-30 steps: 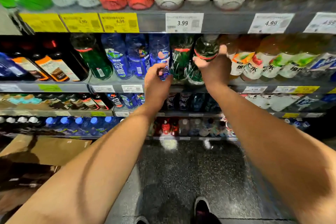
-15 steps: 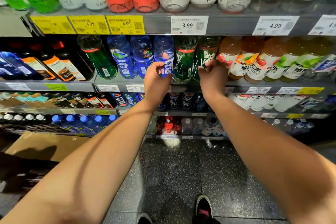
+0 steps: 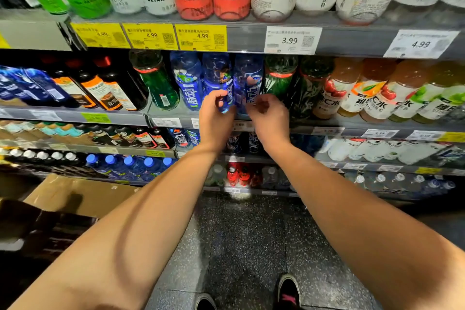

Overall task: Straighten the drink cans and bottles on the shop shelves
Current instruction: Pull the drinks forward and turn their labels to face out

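Gripping blue bottle (image 3: 218,83) (translucent, white-lettered label): left hand (image 3: 216,118) fingers curled round; right hand (image 3: 269,118) fingers curled, hold unclear.

Three blue bottles (image 3: 247,80) stand upright side by side on the middle shelf (image 3: 352,124), between green bottles (image 3: 279,78). My left hand (image 3: 216,118) grips one; my right hand (image 3: 269,118) touches the next.

Bare forearms; black shoes (image 3: 288,290) with pink laces.
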The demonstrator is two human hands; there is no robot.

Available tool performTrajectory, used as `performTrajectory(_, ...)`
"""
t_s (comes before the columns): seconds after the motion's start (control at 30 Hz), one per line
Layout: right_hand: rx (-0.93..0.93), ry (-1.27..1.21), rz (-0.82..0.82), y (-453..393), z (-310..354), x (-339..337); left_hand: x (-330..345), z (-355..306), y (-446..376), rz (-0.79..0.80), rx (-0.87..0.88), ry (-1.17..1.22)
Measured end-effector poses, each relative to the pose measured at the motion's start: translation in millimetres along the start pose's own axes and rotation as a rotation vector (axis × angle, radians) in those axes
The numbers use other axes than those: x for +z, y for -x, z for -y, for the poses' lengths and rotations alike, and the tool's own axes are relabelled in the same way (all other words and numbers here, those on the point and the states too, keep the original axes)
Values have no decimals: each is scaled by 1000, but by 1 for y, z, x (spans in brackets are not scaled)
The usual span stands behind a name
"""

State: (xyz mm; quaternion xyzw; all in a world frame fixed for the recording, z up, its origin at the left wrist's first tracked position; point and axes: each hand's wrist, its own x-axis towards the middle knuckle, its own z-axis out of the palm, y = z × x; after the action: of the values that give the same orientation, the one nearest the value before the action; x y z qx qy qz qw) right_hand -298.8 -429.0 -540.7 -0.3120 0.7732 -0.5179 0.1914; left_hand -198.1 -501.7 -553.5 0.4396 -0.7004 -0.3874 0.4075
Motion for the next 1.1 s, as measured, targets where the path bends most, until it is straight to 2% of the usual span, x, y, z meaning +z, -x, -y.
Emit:
performTrajectory(0.13,-71,4,115,11,17,34,-30,17,-11,-104,-119,-56)
performTrajectory(0.23,-111,14,80,14,28,59,-58,26,-21,-194,-124,-73)
performTrajectory(0.37,-63,1,185,19,36,96,-91,45,-34,-267,-117,-106)
performTrajectory(0.47,-26,6,152,19,38,114,-105,51,-48,-260,-121,-63)
performTrajectory(0.63,-2,43,122,16,40,132,-118,60,-74,-182,36,-137)
performTrajectory(0.7,8,36,107,15,40,134,-120,66,-84,-152,-2,-115)
performTrajectory(0.87,-4,59,58,12,38,133,-118,73,-109,-142,-242,-128)
performTrajectory(1.1,-87,301,-56,11,45,151,-125,76,-83,-306,-210,-47)
